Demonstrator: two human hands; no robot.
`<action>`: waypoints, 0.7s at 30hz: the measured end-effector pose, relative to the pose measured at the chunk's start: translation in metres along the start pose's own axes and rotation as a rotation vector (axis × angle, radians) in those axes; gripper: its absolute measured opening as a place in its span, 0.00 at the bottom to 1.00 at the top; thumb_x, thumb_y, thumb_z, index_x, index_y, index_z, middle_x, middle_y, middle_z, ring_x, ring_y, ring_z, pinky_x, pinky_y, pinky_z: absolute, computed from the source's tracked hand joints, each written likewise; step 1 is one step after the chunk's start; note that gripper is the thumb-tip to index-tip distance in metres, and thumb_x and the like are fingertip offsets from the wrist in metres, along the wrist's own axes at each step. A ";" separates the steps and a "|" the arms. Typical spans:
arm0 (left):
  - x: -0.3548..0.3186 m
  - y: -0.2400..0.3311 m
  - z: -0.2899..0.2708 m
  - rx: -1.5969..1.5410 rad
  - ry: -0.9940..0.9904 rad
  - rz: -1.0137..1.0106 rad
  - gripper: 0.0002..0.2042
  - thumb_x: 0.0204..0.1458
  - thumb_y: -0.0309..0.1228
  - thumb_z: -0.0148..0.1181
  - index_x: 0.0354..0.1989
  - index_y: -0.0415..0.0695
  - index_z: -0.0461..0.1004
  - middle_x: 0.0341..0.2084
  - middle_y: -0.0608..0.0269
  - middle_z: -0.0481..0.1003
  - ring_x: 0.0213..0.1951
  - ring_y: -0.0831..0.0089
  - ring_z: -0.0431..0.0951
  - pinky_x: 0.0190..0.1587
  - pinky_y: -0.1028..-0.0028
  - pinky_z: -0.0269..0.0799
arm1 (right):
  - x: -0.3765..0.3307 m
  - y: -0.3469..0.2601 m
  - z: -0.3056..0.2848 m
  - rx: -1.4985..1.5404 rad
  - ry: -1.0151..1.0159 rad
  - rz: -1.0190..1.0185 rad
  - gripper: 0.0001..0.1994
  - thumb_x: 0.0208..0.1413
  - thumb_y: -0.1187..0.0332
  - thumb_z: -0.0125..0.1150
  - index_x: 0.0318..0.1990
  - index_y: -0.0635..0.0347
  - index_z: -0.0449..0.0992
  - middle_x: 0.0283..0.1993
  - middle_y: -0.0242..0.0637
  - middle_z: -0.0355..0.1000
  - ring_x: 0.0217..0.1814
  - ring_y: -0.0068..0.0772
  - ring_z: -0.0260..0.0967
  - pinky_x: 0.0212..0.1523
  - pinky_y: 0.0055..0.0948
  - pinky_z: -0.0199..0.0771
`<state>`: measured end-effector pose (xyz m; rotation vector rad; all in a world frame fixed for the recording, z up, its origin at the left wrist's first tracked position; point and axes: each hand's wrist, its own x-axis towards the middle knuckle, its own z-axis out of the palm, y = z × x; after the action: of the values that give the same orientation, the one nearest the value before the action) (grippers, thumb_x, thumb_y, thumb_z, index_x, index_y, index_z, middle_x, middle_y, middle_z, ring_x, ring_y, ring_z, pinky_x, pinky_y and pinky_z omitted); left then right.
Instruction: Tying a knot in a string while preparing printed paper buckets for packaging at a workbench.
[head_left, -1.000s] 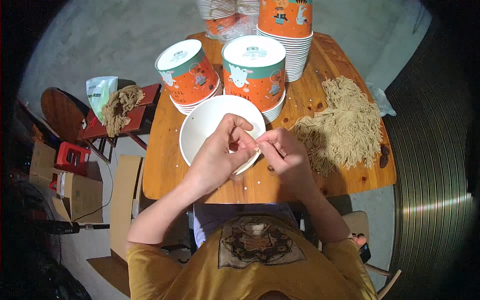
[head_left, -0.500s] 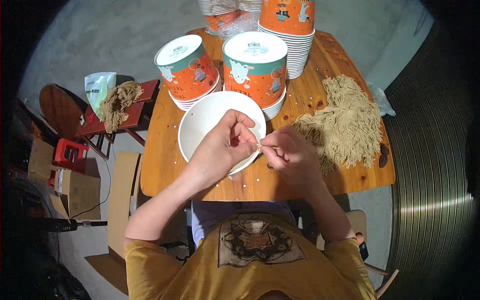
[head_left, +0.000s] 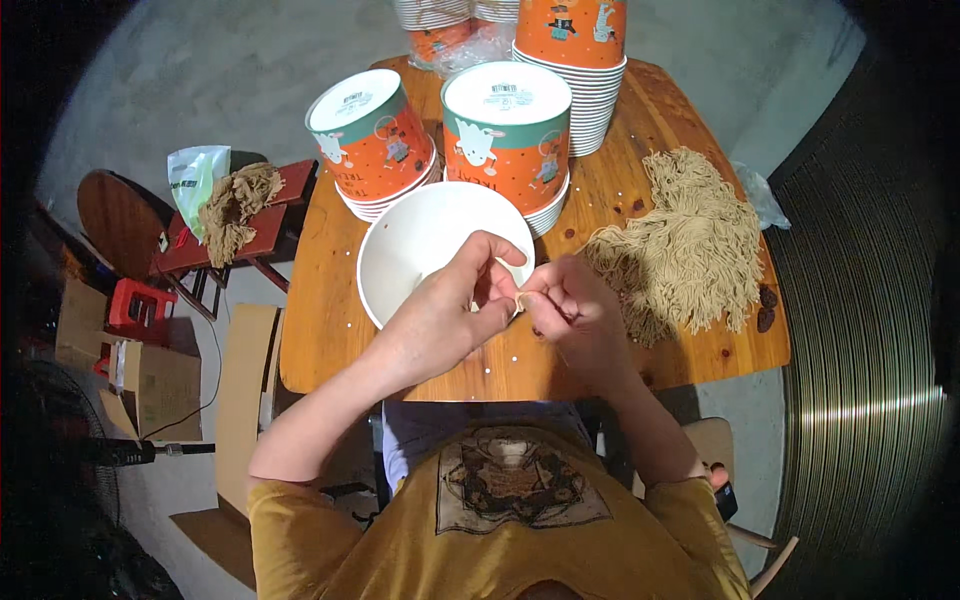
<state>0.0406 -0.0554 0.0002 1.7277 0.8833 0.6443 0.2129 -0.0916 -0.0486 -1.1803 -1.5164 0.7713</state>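
The person wears a mustard-yellow short-sleeved T-shirt with a dark, rounded printed emblem in brown and pale tones across the chest. The sleeves end above the elbows, leaving both forearms bare. The left hand (head_left: pixel 445 315) and right hand (head_left: pixel 580 322) are bare too, without gloves, rings or a watch.

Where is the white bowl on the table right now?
In the head view, the white bowl sits left of centre on the table, before two orange cup stacks, partly under the left hand.
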 end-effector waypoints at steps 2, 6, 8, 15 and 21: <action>0.001 0.002 -0.001 0.034 -0.003 -0.019 0.13 0.53 0.22 0.53 0.46 0.40 0.63 0.27 0.65 0.69 0.31 0.79 0.69 0.34 0.76 0.68 | 0.001 -0.001 0.001 0.031 -0.003 0.008 0.05 0.50 0.75 0.60 0.33 0.58 0.70 0.24 0.28 0.66 0.23 0.16 0.61 0.24 0.20 0.63; 0.001 0.002 0.001 0.106 0.008 -0.039 0.10 0.54 0.24 0.51 0.44 0.38 0.64 0.28 0.59 0.70 0.31 0.72 0.72 0.36 0.73 0.69 | 0.000 0.004 0.000 0.089 -0.030 0.086 0.05 0.51 0.74 0.59 0.33 0.59 0.70 0.24 0.27 0.66 0.22 0.14 0.60 0.24 0.19 0.62; 0.001 -0.001 0.002 0.189 0.045 0.007 0.08 0.54 0.24 0.51 0.42 0.38 0.65 0.28 0.56 0.70 0.33 0.68 0.72 0.38 0.70 0.68 | -0.001 0.010 0.001 0.107 -0.030 0.075 0.05 0.52 0.74 0.59 0.33 0.59 0.69 0.24 0.27 0.66 0.23 0.13 0.60 0.23 0.19 0.62; -0.001 0.002 0.003 0.451 0.106 0.174 0.03 0.51 0.23 0.50 0.33 0.38 0.67 0.31 0.51 0.67 0.39 0.55 0.69 0.44 0.64 0.66 | -0.006 0.012 -0.003 0.113 -0.054 0.041 0.04 0.54 0.74 0.57 0.35 0.59 0.68 0.25 0.27 0.66 0.24 0.14 0.60 0.24 0.19 0.61; -0.002 0.003 0.000 0.354 0.029 0.112 0.04 0.52 0.24 0.49 0.33 0.37 0.66 0.31 0.51 0.67 0.38 0.57 0.69 0.42 0.65 0.65 | -0.006 0.006 -0.005 0.079 -0.073 0.005 0.04 0.54 0.73 0.57 0.34 0.59 0.68 0.27 0.28 0.66 0.25 0.15 0.61 0.26 0.20 0.63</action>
<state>0.0402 -0.0581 0.0026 2.1010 0.9686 0.6142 0.2200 -0.0955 -0.0548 -1.1083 -1.5290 0.8784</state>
